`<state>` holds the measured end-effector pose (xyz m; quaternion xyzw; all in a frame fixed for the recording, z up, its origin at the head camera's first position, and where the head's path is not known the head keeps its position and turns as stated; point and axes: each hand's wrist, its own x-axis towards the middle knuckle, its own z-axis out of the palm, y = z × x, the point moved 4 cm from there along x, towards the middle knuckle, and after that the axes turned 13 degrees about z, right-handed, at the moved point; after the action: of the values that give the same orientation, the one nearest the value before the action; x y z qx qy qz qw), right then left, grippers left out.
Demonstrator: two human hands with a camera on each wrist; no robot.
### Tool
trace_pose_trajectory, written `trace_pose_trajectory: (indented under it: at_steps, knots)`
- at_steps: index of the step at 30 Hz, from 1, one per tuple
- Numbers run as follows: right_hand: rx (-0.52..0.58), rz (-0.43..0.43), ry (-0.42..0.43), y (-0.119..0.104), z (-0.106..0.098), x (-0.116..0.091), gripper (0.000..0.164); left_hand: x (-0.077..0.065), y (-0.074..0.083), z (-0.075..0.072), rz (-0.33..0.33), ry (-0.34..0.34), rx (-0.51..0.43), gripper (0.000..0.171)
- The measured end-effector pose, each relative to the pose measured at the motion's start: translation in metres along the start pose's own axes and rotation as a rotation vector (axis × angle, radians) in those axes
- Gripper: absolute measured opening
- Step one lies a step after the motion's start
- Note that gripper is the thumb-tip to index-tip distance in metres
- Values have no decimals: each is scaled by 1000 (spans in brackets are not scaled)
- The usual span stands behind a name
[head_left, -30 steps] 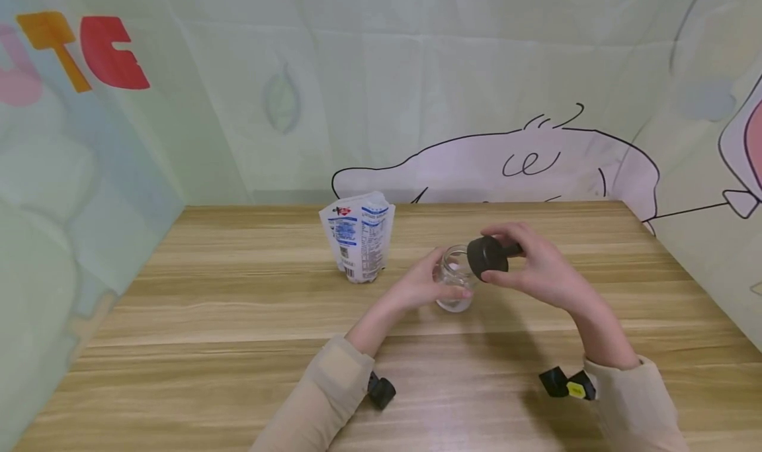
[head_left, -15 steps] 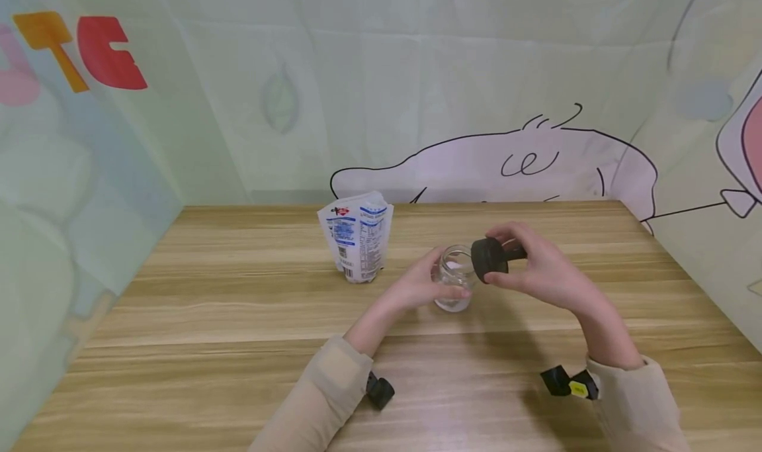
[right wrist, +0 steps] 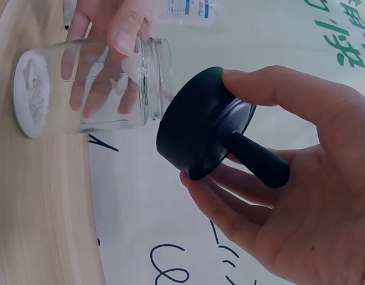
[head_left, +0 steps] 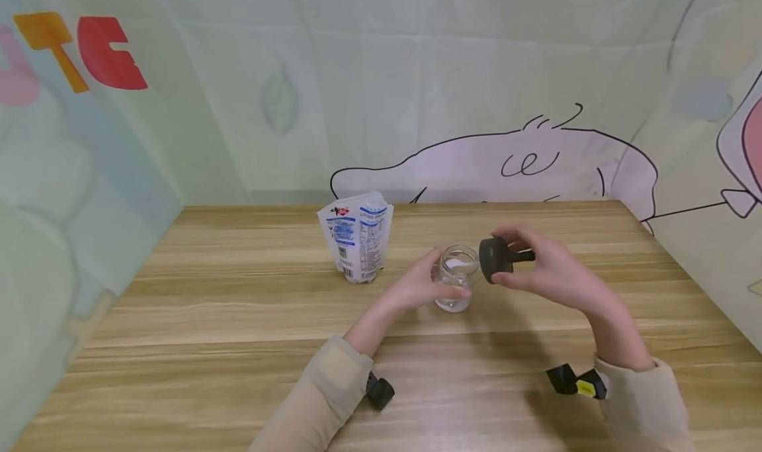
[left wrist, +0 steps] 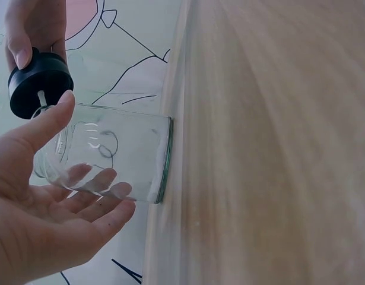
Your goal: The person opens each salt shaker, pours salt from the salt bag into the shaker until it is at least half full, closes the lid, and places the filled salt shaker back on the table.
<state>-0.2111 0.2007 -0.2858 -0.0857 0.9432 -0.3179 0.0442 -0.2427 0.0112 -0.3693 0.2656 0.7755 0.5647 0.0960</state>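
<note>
A clear glass jar (head_left: 455, 296) stands on the table with a layer of white powder (right wrist: 32, 95) at its bottom. My left hand (head_left: 425, 283) grips it, thumb (left wrist: 51, 122) on one side and fingers on the other. Right of the mouth, my right hand (head_left: 550, 270) holds a black lid (head_left: 495, 260) tilted on its side, thumb and fingers on its rim. A black spout-like handle (right wrist: 259, 160) sticks out of the lid's top towards the palm. From its underside a pale stem (left wrist: 42, 98) reaches into the jar's mouth, where something white (head_left: 457, 264) shows.
A white printed pouch (head_left: 360, 240) stands upright on the wooden table (head_left: 238, 319), behind and left of the jar. Black wrist devices (head_left: 380, 392) sit at both sleeves. A printed cloth backdrop (head_left: 381, 94) rises behind the table's back edge.
My right hand has drawn the lid slightly to the right, away from the jar's mouth, and turned it more onto its side. The left hand and the jar have stayed in place.
</note>
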Motion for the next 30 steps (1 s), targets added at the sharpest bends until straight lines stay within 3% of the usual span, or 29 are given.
trace_pose_trajectory:
  at_steps: [14, 30]
  knots:
    - [-12, 10, -54, 5, -5, -3, 64, 0, -1, 1, 2, -2, -37, 79]
    - [-33, -19, -64, 9, -7, -5, 61, 0, -3, 0, -12, -5, 4, 82]
